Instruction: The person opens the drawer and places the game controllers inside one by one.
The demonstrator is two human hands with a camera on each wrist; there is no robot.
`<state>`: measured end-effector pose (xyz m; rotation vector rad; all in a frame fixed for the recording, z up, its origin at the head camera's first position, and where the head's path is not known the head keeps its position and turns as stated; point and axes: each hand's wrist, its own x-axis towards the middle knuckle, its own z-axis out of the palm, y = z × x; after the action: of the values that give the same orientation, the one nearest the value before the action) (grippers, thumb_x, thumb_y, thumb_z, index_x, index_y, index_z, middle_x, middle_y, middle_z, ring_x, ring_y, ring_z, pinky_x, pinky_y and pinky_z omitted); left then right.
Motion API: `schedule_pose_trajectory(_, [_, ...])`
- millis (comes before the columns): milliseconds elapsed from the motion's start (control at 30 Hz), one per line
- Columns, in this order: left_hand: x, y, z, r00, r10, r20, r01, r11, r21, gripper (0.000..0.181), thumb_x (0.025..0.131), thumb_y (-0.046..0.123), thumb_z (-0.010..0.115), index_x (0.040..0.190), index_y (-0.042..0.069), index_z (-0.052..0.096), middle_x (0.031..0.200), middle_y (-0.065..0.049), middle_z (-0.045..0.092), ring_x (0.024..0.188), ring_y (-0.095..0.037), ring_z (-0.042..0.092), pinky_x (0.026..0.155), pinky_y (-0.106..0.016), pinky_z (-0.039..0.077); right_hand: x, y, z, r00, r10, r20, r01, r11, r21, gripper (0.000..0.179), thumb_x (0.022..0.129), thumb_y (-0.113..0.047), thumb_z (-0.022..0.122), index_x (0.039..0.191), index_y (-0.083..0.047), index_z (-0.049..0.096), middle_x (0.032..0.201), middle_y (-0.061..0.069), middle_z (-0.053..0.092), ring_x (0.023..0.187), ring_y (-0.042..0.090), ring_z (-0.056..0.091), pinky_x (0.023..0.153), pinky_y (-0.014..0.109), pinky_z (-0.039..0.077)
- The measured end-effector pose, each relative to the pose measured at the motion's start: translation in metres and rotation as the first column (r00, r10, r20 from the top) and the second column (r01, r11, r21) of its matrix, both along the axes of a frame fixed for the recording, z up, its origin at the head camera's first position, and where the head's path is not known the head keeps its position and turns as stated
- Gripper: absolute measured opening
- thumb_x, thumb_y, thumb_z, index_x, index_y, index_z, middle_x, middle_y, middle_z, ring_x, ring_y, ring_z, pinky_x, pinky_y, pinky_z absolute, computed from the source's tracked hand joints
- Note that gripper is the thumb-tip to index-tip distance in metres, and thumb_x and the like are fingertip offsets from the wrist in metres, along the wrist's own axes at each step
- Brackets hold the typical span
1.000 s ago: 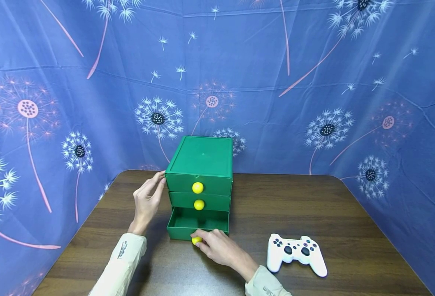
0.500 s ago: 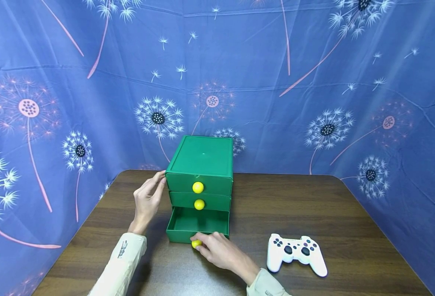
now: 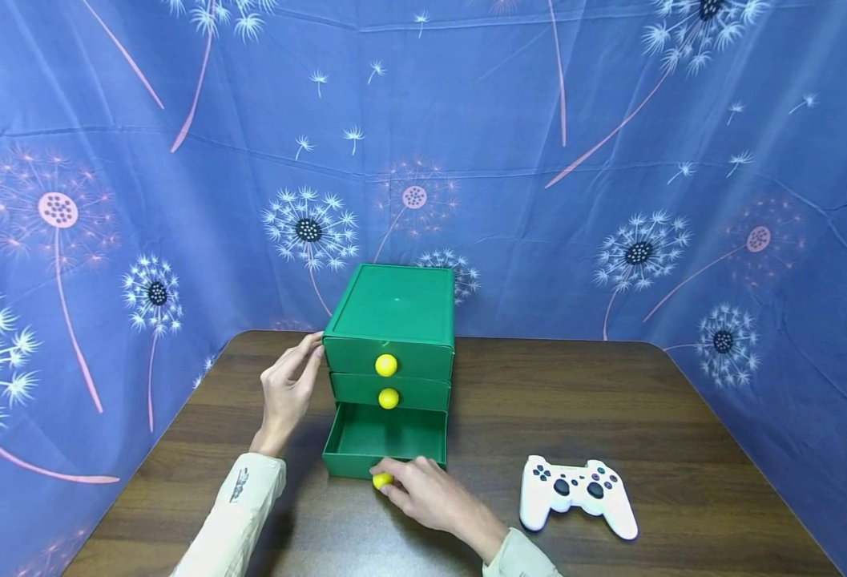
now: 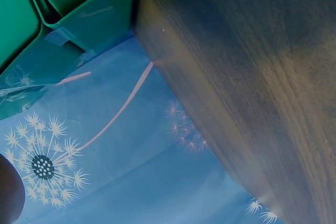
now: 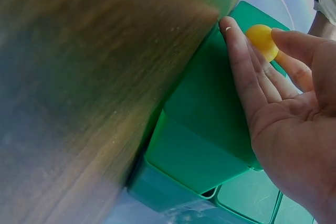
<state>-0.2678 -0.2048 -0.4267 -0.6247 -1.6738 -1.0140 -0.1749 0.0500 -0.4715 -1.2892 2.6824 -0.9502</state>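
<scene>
A green three-drawer unit (image 3: 394,304) stands at the back of the table, each drawer fronted by a round yellow knob. Its bottom drawer (image 3: 387,433) is pulled out, with nothing inside the visible part. My right hand (image 3: 432,493) pinches that drawer's knob (image 3: 382,481) between thumb and fingers; the right wrist view shows the pinch, with other fingers lying along the drawer front. Higher up, the fingertips of my left hand (image 3: 286,393) rest against the unit's upper left side near the front corner, fingers fairly straight. The left wrist view catches only a dark fingertip edge.
A white game controller (image 3: 574,495) lies on the brown wooden table (image 3: 538,401) to the right of my right hand. Behind the table hangs a blue cloth (image 3: 510,120) with a dandelion print. The top and middle drawers are closed.
The bottom drawer has slid a little farther out toward me, with my right hand moving along on its knob. My left hand has stayed in place on the unit's side.
</scene>
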Motion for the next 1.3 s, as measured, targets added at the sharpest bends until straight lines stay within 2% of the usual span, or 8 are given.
schedule_pose_trajectory(400, [0.000,0.001,0.000,1.000,0.011,-0.008,-0.011,1.000,0.005,0.041,0.081,-0.024,0.073,0.118,-0.005,0.075,0.103,-0.018,0.077,0.085,-0.037,0.073,0.088,-0.012,0.052,0.007,0.000,0.002,1.000,-0.006,0.021,0.006,1.000,0.011,0.020,0.101,-0.007,0.068,0.121,-0.008,0.071,0.087,-0.011,0.066,0.066,-0.007,0.049,0.060,0.007,0.045])
schedule_pose_trajectory(633, [0.000,0.001,0.000,1.000,0.017,-0.005,-0.017,1.000,0.007,0.042,0.080,-0.025,0.073,0.118,-0.007,0.075,0.104,-0.019,0.076,0.086,-0.039,0.072,0.088,-0.012,0.052,0.010,0.000,0.003,0.999,-0.004,0.034,0.003,1.000,0.012,0.020,0.102,-0.011,0.068,0.121,-0.009,0.071,0.091,-0.013,0.068,0.070,-0.008,0.053,0.062,0.007,0.046])
schedule_pose_trajectory(900, [0.000,0.001,0.000,1.000,0.016,-0.001,-0.016,1.000,0.005,0.042,0.081,-0.024,0.073,0.119,-0.005,0.075,0.105,-0.017,0.077,0.087,-0.037,0.073,0.089,-0.013,0.052,0.014,0.001,0.003,0.999,-0.002,0.043,0.001,1.000,0.012,0.020,0.102,-0.011,0.068,0.121,-0.010,0.071,0.085,-0.015,0.064,0.064,-0.008,0.050,0.057,0.008,0.045])
schedule_pose_trajectory(1300, [-0.001,0.001,0.000,1.000,0.015,-0.010,-0.015,1.000,0.011,0.041,0.081,-0.024,0.074,0.117,-0.005,0.075,0.102,-0.018,0.077,0.084,-0.037,0.073,0.087,-0.012,0.052,0.019,0.003,0.005,0.998,0.014,0.057,-0.014,1.000,0.006,0.020,0.102,-0.013,0.068,0.122,-0.010,0.071,0.085,-0.016,0.064,0.068,-0.010,0.052,0.058,0.007,0.045])
